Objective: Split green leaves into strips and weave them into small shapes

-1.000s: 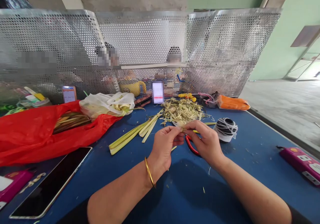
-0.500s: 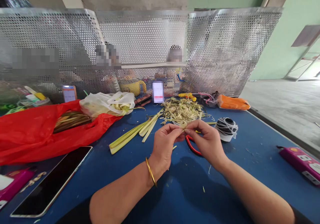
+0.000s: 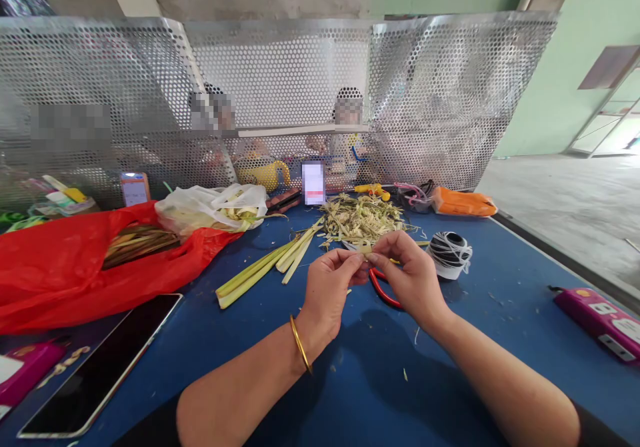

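Note:
Between the fingertips of both hands is a small piece of pale green plant strip (image 3: 365,250), partly covered by the fingers. My left hand (image 3: 331,286), with a gold bangle at its wrist, pinches its left side. My right hand (image 3: 411,277) pinches the right side, thumb and forefinger together. Just beneath the hands lie scissors with red handles (image 3: 384,291), their blades partly hidden. Behind them is a heap of shredded plant strips (image 3: 364,218). Left of my hands, cut green stalks (image 3: 257,275) lie fanned on the table. A spool of grey thread (image 3: 450,255) stands to the right.
A red plastic bag (image 3: 130,294) with dry leaves and a white plastic bag (image 3: 210,207) are at left. A phone (image 3: 103,367) lies near front left. An orange packet (image 3: 463,202) and purple power strip (image 3: 600,317) are at right. People sit behind the perforated metal screen (image 3: 300,60).
The view has shifted slightly. Both hands keep pinching the plant strip in nearly the same place, and a little more of it shows between the fingers.

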The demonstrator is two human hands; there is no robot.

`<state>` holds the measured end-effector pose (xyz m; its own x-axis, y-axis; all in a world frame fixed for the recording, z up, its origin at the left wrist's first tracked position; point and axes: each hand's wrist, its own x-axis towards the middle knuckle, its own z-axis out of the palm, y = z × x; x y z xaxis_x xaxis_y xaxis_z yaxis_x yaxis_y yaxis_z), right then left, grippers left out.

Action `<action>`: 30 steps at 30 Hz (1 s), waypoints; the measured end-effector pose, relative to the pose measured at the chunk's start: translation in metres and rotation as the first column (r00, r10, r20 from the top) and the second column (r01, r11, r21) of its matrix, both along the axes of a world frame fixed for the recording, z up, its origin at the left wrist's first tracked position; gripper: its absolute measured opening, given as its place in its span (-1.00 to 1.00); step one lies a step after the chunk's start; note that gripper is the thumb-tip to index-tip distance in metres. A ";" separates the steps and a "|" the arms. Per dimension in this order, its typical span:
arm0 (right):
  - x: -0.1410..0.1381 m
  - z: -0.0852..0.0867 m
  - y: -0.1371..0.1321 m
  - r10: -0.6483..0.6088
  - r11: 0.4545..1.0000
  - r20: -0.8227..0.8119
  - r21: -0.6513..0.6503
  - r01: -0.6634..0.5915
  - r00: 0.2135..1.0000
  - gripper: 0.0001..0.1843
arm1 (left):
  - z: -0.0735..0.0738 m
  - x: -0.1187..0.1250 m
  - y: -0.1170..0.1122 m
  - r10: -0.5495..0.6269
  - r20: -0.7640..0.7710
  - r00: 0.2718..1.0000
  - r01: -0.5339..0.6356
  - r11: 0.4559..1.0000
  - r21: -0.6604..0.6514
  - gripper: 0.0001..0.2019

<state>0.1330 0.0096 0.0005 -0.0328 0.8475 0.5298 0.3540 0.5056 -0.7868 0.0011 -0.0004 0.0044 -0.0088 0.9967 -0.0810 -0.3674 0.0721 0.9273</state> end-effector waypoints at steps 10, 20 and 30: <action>0.005 0.000 0.000 -0.007 0.977 0.269 0.207 -0.051 0.963 -0.90 | 0.006 -0.003 0.000 -0.025 0.106 0.994 0.039 0.991 -0.125 -0.86; 0.002 0.002 -0.002 0.001 0.997 0.104 0.079 -0.009 0.995 -0.94 | 0.003 -0.001 0.003 -0.012 0.063 0.998 0.011 1.000 0.011 -0.89; 0.002 0.001 0.000 0.012 0.999 -0.053 -0.042 -0.014 0.999 -0.90 | -0.001 0.000 0.000 0.006 -0.024 1.000 -0.005 0.998 0.065 -0.91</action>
<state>0.1351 0.0100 0.0017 -0.0167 0.8686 0.4952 0.3048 0.4761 -0.8249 0.0013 -0.0002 0.0035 -0.0154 0.9998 -0.0162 -0.3450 0.0099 0.9386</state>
